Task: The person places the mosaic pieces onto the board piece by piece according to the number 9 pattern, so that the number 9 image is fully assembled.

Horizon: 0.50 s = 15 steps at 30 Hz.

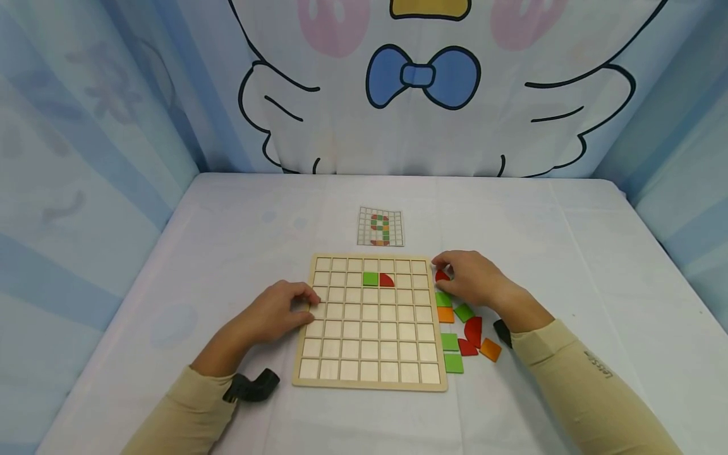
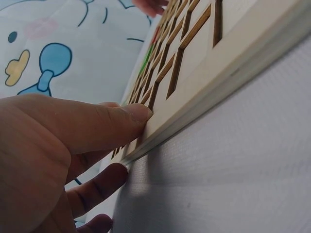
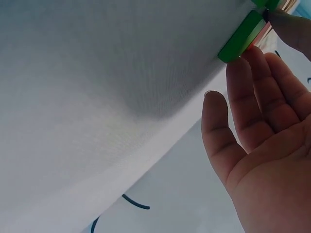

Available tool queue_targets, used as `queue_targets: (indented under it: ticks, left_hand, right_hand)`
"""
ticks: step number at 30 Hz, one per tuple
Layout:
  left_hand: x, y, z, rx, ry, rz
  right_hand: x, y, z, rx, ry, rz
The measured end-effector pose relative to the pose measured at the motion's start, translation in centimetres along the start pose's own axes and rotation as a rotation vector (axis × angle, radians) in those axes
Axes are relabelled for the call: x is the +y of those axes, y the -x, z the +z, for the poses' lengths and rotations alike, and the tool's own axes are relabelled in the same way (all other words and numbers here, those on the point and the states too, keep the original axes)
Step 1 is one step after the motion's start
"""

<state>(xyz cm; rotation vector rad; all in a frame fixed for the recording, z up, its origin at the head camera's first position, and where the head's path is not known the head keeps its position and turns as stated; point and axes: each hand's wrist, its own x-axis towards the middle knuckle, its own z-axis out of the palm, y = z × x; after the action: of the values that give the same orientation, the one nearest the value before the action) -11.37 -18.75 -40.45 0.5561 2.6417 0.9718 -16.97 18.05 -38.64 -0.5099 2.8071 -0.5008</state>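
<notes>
A wooden grid board [image 1: 370,387] lies flat on the white table. One green square tile [image 1: 370,279] and a red quarter-circle tile [image 1: 387,280] sit side by side in its second row. My left hand [image 1: 279,311] holds the board's left edge; in the left wrist view the thumb [image 2: 109,124] rests on the frame and another fingertip meets the side. Beyond the board's upper right corner, my right hand [image 1: 473,278] pinches a red tile [image 1: 441,276], partly hidden by the fingers. A green tile [image 3: 241,36] shows by the fingertips in the right wrist view.
Along the board's right side lie loose tiles: several green squares [image 1: 453,363], orange squares [image 1: 491,349] and red curved pieces [image 1: 473,331]. Behind the board lies a small pattern card [image 1: 380,227] with a coloured figure on a grid. A printed curtain [image 1: 421,139] hangs at the table's back.
</notes>
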Motion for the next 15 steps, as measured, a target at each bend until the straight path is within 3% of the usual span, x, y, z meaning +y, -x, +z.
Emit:
queue_targets:
  ticks: [15]
  left_hand:
    - [-0.06, -0.06, -0.11, -0.001, -0.002, 0.014]
  right_hand:
    - [0.37, 0.18, -0.29, 0.010, -0.042, 0.004]
